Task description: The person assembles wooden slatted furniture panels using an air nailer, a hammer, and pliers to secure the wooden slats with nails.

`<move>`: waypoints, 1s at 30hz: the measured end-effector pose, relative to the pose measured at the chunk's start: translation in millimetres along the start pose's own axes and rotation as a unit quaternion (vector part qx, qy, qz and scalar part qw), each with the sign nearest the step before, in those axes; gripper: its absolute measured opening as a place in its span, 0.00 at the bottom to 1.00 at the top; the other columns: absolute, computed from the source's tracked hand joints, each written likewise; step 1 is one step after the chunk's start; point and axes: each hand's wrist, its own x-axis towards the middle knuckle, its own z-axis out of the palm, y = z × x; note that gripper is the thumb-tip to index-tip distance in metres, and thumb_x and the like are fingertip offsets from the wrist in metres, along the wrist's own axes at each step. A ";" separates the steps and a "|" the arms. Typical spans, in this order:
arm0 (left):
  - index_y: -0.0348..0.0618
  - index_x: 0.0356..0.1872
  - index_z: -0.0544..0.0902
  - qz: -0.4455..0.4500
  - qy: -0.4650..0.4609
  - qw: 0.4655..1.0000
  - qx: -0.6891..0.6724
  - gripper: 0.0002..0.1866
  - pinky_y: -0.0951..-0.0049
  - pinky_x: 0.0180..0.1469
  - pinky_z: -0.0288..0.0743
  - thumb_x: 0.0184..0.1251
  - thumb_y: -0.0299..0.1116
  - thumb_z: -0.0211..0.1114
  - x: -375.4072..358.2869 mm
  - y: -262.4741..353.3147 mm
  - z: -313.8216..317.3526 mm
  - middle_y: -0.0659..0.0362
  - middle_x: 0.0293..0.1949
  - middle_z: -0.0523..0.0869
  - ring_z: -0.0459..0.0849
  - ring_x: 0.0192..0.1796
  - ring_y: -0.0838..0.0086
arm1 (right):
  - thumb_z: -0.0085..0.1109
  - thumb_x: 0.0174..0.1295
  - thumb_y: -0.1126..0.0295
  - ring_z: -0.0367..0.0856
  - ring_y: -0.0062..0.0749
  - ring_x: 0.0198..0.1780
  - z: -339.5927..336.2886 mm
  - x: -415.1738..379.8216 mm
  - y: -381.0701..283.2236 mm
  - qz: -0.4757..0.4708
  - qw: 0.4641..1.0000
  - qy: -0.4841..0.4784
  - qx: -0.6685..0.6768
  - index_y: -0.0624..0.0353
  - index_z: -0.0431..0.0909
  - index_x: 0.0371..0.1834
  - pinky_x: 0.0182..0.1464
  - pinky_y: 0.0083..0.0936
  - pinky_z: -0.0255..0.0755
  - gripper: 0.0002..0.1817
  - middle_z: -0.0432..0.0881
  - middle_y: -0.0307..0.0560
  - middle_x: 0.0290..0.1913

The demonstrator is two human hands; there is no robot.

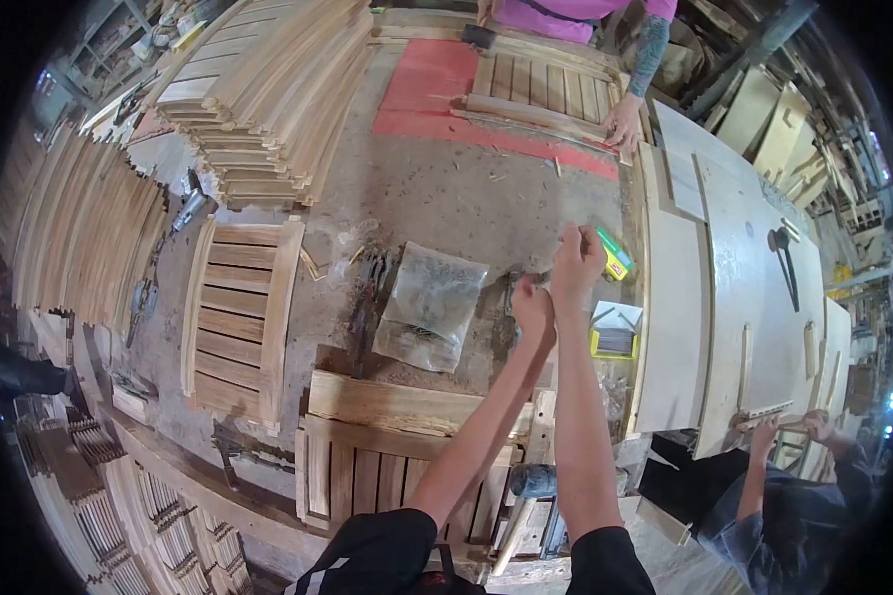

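My left hand [533, 305] is closed, fingers curled in, over the worktable [446, 193]. Just beyond it my right hand [576, 263] is closed too, with the two wrists near each other. Anything in the fingers is too small or hidden to make out. To the right of my right hand lies a green and yellow box [613, 254]. An open yellow box of thin staples or nails [615, 342] sits nearer to me. Left of my hands a clear plastic bag [430, 307] holds small dark pieces.
Slatted wooden panels [236, 315] lie on the left, below tall stacks of slatted wood [268, 89]. A dark-headed mallet [534, 481] is close to me. A co-worker's hand [623, 124] rests by a far panel. Another person [784, 506] works at lower right.
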 end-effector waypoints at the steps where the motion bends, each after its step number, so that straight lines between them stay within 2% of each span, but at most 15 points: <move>1: 0.37 0.45 0.78 -0.066 -0.118 0.986 -0.094 0.11 0.77 0.34 0.74 0.64 0.22 0.51 -10.3 34.5 -10.2 0.58 0.34 0.80 0.79 0.32 0.76 | 0.57 0.64 0.70 0.57 0.13 0.21 1.3 -0.2 -0.7 -0.007 1.000 0.006 -0.006 0.62 0.68 0.20 0.23 0.19 0.51 0.15 0.61 0.29 0.17; 4: 0.38 0.47 0.77 -0.088 -0.137 0.962 -0.219 0.11 0.77 0.36 0.75 0.67 0.23 0.51 -7.2 58.7 10.9 0.57 0.38 0.81 0.81 0.36 0.75 | 0.56 0.64 0.71 0.58 0.13 0.22 0.7 0.7 -4.9 -0.025 0.999 0.009 -0.024 0.62 0.68 0.20 0.24 0.18 0.52 0.14 0.62 0.29 0.17; 5: 0.37 0.51 0.77 -0.097 -0.189 0.958 -0.193 0.12 0.76 0.41 0.77 0.69 0.23 0.51 -0.7 57.5 6.3 0.57 0.42 0.82 0.82 0.41 0.74 | 0.56 0.64 0.71 0.58 0.13 0.22 0.3 -0.7 -6.4 -0.030 0.999 0.007 -0.029 0.62 0.68 0.20 0.24 0.18 0.52 0.14 0.63 0.29 0.18; 8: 0.35 0.53 0.77 -0.069 -0.172 0.974 -0.128 0.14 0.77 0.44 0.76 0.69 0.23 0.51 2.6 57.6 -1.1 0.58 0.42 0.83 0.82 0.41 0.74 | 0.56 0.64 0.72 0.58 0.12 0.22 2.8 -1.9 -9.9 -0.044 0.999 0.005 0.017 0.63 0.69 0.20 0.24 0.18 0.53 0.14 0.63 0.29 0.18; 11: 0.32 0.53 0.79 0.082 -0.137 0.985 0.063 0.17 0.77 0.47 0.77 0.65 0.24 0.53 0.6 58.3 -9.5 0.55 0.43 0.86 0.85 0.43 0.76 | 0.56 0.64 0.72 0.58 0.12 0.22 1.0 -3.8 -10.0 -0.025 0.999 0.000 0.020 0.63 0.69 0.20 0.24 0.18 0.52 0.14 0.63 0.29 0.18; 14: 0.31 0.49 0.82 0.120 -0.164 0.978 0.056 0.14 0.76 0.51 0.77 0.64 0.25 0.58 2.4 57.3 -17.6 0.54 0.43 0.88 0.85 0.46 0.76 | 0.56 0.64 0.72 0.58 0.12 0.23 0.1 -2.7 -7.4 -0.015 1.000 0.000 -0.008 0.63 0.69 0.20 0.24 0.18 0.52 0.14 0.62 0.29 0.18; 17: 0.30 0.50 0.81 0.121 -0.225 0.966 0.035 0.16 0.75 0.51 0.77 0.63 0.27 0.62 15.3 52.5 -25.8 0.54 0.41 0.88 0.85 0.45 0.76 | 0.56 0.63 0.72 0.58 0.12 0.23 0.0 -2.8 -7.5 -0.032 0.999 0.002 -0.022 0.63 0.69 0.20 0.23 0.19 0.52 0.14 0.63 0.30 0.18; 20: 0.31 0.51 0.81 0.129 -0.276 0.950 0.072 0.16 0.74 0.51 0.77 0.63 0.26 0.62 15.1 52.9 -35.8 0.54 0.41 0.88 0.85 0.45 0.76 | 0.55 0.66 0.69 0.59 0.12 0.22 0.1 -4.9 -11.4 -0.034 0.999 0.003 -0.025 0.60 0.72 0.21 0.23 0.17 0.51 0.14 0.64 0.30 0.17; 21: 0.31 0.51 0.81 0.178 -0.275 0.941 0.082 0.16 0.74 0.51 0.77 0.61 0.24 0.62 8.4 54.9 -35.8 0.55 0.40 0.88 0.85 0.43 0.76 | 0.54 0.66 0.68 0.59 0.13 0.23 -1.1 -7.1 -14.7 -0.073 0.995 -0.001 -0.062 0.60 0.73 0.23 0.23 0.18 0.52 0.13 0.64 0.31 0.18; 23: 0.32 0.50 0.81 0.322 -0.249 0.900 0.154 0.17 0.71 0.50 0.78 0.58 0.23 0.63 1.3 60.5 -34.4 0.53 0.39 0.88 0.86 0.43 0.74 | 0.55 0.66 0.68 0.60 0.14 0.24 -1.3 -14.1 -11.8 -0.045 0.997 -0.021 -0.054 0.61 0.74 0.25 0.25 0.18 0.54 0.12 0.67 0.31 0.19; 26: 0.34 0.52 0.80 0.260 -0.328 0.881 0.220 0.19 0.69 0.48 0.78 0.57 0.22 0.63 2.6 84.9 -38.3 0.50 0.38 0.88 0.88 0.42 0.67 | 0.55 0.66 0.67 0.63 0.15 0.24 -9.7 -14.2 -20.7 0.119 0.979 -0.109 0.124 0.63 0.76 0.30 0.26 0.20 0.58 0.10 0.70 0.31 0.21; 27: 0.37 0.53 0.80 0.315 -0.339 0.844 0.272 0.19 0.67 0.46 0.78 0.58 0.22 0.63 7.9 93.2 -36.1 0.48 0.38 0.87 0.88 0.41 0.62 | 0.57 0.63 0.65 0.70 0.21 0.25 -17.3 -7.8 -28.1 0.125 0.979 -0.099 0.130 0.66 0.77 0.34 0.27 0.24 0.65 0.12 0.75 0.36 0.21; 30: 0.41 0.52 0.81 0.336 -0.358 0.836 0.245 0.18 0.68 0.44 0.78 0.59 0.23 0.62 2.0 115.2 -25.7 0.49 0.36 0.87 0.87 0.37 0.61 | 0.59 0.61 0.62 0.79 0.34 0.29 -60.2 30.9 49.5 0.019 0.992 0.116 -0.046 0.67 0.79 0.36 0.35 0.32 0.73 0.16 0.82 0.45 0.26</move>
